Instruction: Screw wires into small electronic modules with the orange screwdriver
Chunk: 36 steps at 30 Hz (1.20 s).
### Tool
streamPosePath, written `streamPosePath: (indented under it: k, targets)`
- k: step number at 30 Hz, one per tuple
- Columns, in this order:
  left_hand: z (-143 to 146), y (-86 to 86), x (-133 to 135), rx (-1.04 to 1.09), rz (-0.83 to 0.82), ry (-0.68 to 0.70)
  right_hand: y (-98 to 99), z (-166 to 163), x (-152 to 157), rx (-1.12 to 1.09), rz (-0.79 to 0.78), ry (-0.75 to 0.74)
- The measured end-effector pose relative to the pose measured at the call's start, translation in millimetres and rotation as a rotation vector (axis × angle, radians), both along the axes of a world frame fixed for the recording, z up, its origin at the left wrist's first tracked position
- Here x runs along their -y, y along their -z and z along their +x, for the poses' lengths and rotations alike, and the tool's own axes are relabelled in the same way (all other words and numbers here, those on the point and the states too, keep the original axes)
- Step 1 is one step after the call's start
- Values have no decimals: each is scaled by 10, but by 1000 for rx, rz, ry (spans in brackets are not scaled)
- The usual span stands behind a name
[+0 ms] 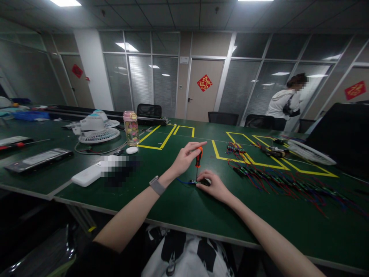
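Head view: one screwdriver (198,158) is held by the loosely closed left hand (186,157), one circuit board (192,182) pinched by the right hand (215,185).

From the person's head, the view faces twelve o'clock and down, left hand (183,159) and right hand (215,186) near, door (198,102) far.

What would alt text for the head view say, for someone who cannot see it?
A person's left hand touches an upright screwdriver, its tip at a small board held by the right hand, on a green table. Wired boards lie to the right; a bottle stands to the left.
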<state>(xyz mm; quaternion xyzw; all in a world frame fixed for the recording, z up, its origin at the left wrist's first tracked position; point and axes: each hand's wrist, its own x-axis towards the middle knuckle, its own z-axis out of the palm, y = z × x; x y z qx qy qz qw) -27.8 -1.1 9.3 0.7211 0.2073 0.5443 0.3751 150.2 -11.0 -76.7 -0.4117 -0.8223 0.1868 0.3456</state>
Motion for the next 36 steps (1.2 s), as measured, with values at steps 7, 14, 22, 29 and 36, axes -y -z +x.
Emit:
streamPosePath:
  k: [7, 14, 22, 29, 36]
  targets:
    - [8, 11, 0, -37, 121, -233, 8, -3, 0, -61, -54, -28]
    - [4, 0, 3, -44, 67, -131, -14, -6, 13, -86, -70, -19]
    - [24, -11, 15, -22, -10, 22, -35, -19, 23, -83, -75, -8]
    - [39, 3, 20, -57, 29, -47, -29, -14, 22, -92, -62, -23]
    - [57, 15, 45, -66, 120, -159, -7, -13, 9, -112, -63, -28]
